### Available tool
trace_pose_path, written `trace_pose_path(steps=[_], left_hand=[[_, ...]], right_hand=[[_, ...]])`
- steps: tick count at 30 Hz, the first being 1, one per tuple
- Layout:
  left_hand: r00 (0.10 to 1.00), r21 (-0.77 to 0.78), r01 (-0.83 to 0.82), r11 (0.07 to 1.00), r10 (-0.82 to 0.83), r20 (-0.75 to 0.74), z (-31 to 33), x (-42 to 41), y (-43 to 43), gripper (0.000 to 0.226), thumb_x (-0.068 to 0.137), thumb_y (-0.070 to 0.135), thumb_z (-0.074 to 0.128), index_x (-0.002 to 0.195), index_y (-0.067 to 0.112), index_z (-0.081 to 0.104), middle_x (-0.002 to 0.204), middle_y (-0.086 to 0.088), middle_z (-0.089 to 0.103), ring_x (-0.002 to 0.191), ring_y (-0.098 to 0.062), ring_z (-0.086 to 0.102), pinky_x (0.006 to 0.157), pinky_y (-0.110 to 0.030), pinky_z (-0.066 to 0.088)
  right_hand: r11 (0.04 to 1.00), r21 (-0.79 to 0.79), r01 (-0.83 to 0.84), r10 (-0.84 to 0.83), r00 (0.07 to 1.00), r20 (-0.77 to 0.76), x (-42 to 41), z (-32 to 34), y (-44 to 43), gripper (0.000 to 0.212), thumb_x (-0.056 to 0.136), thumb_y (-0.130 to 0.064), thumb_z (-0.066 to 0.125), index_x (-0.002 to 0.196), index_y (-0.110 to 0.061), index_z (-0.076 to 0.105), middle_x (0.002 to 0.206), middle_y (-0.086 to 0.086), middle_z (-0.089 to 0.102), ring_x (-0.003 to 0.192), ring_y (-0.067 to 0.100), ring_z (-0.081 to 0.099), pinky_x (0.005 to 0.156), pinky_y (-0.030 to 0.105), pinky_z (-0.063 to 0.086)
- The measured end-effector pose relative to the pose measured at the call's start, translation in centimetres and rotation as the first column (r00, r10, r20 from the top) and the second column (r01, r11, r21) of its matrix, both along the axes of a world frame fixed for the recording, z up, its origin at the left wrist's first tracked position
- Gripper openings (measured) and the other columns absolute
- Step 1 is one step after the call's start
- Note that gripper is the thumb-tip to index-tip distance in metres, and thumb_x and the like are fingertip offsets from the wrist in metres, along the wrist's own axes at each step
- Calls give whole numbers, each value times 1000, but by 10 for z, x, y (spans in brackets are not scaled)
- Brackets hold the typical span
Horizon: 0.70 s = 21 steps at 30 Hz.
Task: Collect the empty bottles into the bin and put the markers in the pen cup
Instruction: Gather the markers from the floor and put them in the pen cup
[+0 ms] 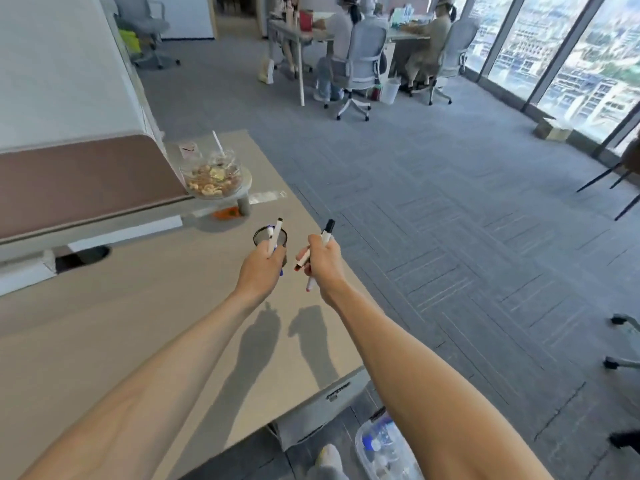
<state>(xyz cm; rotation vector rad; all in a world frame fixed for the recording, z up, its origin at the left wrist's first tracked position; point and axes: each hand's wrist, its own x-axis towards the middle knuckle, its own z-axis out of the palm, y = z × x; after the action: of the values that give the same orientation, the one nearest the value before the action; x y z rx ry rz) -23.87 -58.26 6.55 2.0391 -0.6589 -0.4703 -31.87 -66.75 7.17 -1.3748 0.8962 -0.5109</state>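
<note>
My left hand (260, 268) grips white markers (276, 233) with blue ends, their tips raised over the rim of the dark mesh pen cup (260, 236) near the desk's right edge. My right hand (323, 263) is closed on a black-capped marker (327, 231) and red-tipped markers (304, 260), held just right of the cup. On the floor below the desk corner stands a clear plastic bin (382, 445) with bottles inside, partly hidden by my right forearm.
A glass bowl of snacks (215, 176) on a stand sits behind the cup, with a clear cup and straw (218, 143). A brown-padded partition (79, 181) borders the beige desk (104, 341) on the left. People sit at a far table on office chairs (360, 64).
</note>
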Motion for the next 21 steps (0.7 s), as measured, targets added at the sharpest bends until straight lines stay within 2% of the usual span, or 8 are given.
trace_pose_path(steps=[3,7,9,12,14,16,19,21], left_hand=[[999,0,-34,999,34,-6,-5,25,-29,31,97,23,40,67,15,42,59,-4,49,55,-24,46,55,-35,36],[997,45,-57,997,59,-44,-21,61,-58,21,95,26,38,80,14,46,71,-8,56,58,-25,50,46,-30,37],[992,47,-91,995,95,-83,-31,80,-67,21,96,26,38,84,12,47,78,-12,57,59,-26,52,41,-27,35],[981,21,-118,993,119,-153,-42,106,-77,19,97,24,37,91,8,45,76,-13,53,41,-14,54,35,-24,38],[974,-17,-123,992,118,-193,-49,124,-85,16,97,23,37,92,9,41,73,-12,52,39,-15,54,41,-28,46],[968,-52,-133,990,119,-221,-57,142,-95,14,98,21,38,92,9,40,73,-13,52,51,-22,57,48,-32,53],[969,-93,-138,986,115,-219,-72,162,-108,13,98,22,38,93,10,41,67,-7,56,59,-26,58,59,-39,52],[969,-107,-115,988,88,-229,-85,171,-113,19,99,28,40,93,10,40,67,-6,54,59,-24,53,59,-44,48]], right_hand=[[1000,11,-29,29,999,-15,34,-5,-31,19,90,-20,37,84,-8,50,64,6,57,50,17,47,36,26,35],[999,30,-10,10,1000,-5,68,-16,-64,13,91,-16,37,79,-16,42,73,7,52,66,22,48,61,37,41],[1000,26,10,-10,1000,-4,85,-25,-77,12,92,-15,37,81,-16,42,76,8,52,70,22,49,70,38,42],[995,64,70,-73,996,48,111,-39,-92,8,96,-13,35,90,-14,40,72,6,50,63,19,48,64,31,42],[985,111,129,-141,984,107,130,-43,-99,11,99,-9,34,95,-15,42,69,5,50,60,17,49,65,31,45],[978,129,162,-179,974,137,150,-50,-103,18,97,-3,34,96,-17,46,69,4,53,63,17,55,71,33,49],[988,70,135,-142,984,105,177,-70,-105,24,96,-2,36,94,-22,49,81,8,59,78,20,61,83,36,53],[993,28,118,-120,990,79,190,-85,-106,23,99,-6,38,93,-24,50,91,7,62,83,18,62,92,40,53]])
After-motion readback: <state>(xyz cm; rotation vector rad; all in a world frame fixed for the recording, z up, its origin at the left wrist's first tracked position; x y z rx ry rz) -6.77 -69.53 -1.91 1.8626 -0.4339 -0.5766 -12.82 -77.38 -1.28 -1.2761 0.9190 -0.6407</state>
